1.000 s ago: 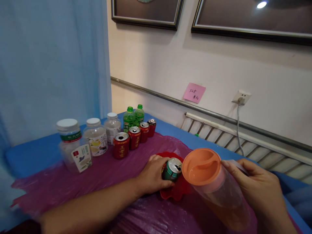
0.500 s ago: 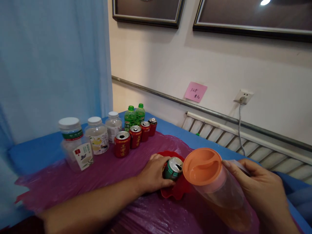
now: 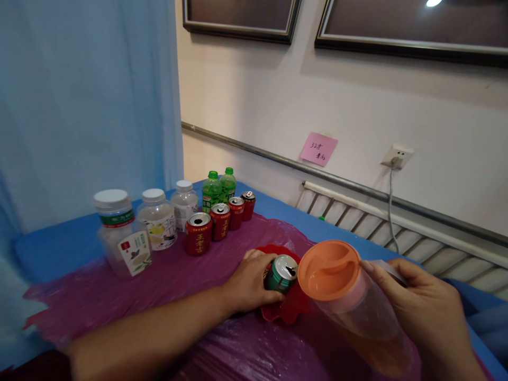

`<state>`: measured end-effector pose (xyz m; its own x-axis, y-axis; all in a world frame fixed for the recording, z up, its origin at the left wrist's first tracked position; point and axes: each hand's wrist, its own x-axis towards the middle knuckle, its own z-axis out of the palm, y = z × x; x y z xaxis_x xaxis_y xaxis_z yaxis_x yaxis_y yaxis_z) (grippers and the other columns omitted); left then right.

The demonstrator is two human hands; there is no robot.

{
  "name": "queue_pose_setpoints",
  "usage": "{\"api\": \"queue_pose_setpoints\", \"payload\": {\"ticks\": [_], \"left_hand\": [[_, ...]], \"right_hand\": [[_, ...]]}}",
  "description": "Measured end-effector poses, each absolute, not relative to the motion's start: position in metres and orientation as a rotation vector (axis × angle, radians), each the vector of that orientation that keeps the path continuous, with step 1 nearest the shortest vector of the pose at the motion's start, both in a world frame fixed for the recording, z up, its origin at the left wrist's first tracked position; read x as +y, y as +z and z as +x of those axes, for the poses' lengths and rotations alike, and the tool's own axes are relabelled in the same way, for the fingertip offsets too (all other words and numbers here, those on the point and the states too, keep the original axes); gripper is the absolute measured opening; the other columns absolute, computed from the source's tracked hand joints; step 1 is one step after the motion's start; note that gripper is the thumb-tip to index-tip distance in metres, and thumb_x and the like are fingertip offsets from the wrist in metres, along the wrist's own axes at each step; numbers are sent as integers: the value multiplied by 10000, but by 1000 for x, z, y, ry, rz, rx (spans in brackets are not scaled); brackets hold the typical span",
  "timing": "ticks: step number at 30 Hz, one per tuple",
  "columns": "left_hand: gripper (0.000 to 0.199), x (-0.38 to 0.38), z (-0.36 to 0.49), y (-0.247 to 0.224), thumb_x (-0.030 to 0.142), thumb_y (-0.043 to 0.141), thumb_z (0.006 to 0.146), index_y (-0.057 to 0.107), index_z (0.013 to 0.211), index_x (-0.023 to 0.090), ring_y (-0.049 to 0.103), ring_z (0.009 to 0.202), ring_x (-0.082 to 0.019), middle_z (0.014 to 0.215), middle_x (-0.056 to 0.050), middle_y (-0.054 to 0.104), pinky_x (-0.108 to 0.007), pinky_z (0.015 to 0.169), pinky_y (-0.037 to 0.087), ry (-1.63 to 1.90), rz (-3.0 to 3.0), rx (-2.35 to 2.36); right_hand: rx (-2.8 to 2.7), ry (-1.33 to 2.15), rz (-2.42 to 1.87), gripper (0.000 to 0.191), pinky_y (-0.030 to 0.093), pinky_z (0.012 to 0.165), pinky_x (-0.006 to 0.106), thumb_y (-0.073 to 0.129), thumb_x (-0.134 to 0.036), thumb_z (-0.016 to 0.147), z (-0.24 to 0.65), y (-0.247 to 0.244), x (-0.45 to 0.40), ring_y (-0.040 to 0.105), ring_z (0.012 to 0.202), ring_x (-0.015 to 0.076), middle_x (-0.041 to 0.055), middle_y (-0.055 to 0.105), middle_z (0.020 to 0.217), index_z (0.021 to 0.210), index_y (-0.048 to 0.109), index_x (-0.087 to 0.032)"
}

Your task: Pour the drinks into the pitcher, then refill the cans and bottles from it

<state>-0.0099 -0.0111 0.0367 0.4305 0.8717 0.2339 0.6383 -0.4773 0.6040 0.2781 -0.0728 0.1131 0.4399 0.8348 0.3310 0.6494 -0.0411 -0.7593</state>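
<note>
My left hand [image 3: 251, 281] is wrapped round a green drink can [image 3: 280, 274], which leans to the right over a red scalloped dish [image 3: 291, 307]. The can's opened top faces up and toward the pitcher. In my right hand [image 3: 424, 304] is the handle of a clear plastic pitcher [image 3: 369, 323] with an orange lid [image 3: 329, 271]. The pitcher tilts left, its lid close beside the can, and brownish liquid lies in its lower part. I cannot make out any liquid passing between the two.
Several red cans [image 3: 198, 234] stand in a row behind my left hand. Clear jars with white lids [image 3: 156, 219] and two green bottles [image 3: 211, 189] stand further back. Purple plastic sheeting [image 3: 170, 280] covers part of the blue table [image 3: 51, 227]. A radiator [image 3: 353, 227] runs along the wall.
Almost nothing differs. Both hands, the can and the pitcher keep the same places; the view has shifted only slightly.
</note>
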Motion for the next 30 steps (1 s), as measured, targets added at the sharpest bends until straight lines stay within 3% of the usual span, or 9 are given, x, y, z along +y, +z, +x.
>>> {"api": "queue_pose_setpoints", "payload": {"ticks": [30], "left_hand": [[718,-12,-9,36,400,918,602,663,1263,286,580,1093,-300,1150,-40,687,-438,1020,393,741,2195,1264]], "right_hand": [[-1281,227,-1780,573,390,456,214,707,-774,669,277,112,-73,514,573,141,-16,589,605,689,707,-201]]}}
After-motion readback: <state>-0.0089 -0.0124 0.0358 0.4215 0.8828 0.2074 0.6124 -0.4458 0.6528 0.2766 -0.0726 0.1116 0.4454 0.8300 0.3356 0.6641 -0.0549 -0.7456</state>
